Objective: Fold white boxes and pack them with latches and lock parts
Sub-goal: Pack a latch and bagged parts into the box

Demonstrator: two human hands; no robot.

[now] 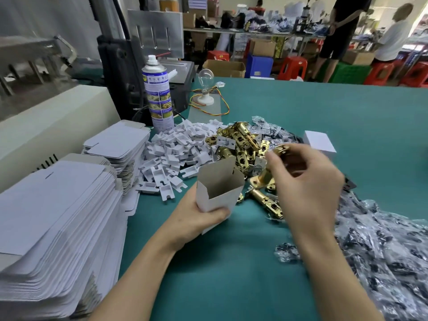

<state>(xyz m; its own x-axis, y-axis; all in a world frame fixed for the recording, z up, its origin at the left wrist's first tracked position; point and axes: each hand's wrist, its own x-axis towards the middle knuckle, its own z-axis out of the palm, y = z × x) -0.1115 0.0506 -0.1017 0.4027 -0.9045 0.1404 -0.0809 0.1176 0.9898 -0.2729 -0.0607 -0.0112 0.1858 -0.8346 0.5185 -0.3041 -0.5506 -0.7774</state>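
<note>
white box (214, 201), open rim beside latch (263, 178)

A teal-green surface (324, 107) carries everything. At its near left sits a tall stack of flat white box blanks (53, 228), and just beyond it a second, lower stack (115, 144). Right of these lies a heap of small white plastic inserts (176, 154), running into a pile of brass latches (238, 147) at the middle. A closed white box (320, 143) stands just right of that pile. Clear bags of dark small parts (382, 251) spread along the near right, with a few more bags (268, 128) behind the latches. Farther left stand a spray can (158, 93) and a clear light bulb (205, 89) in a white socket with twisted wires.
</note>
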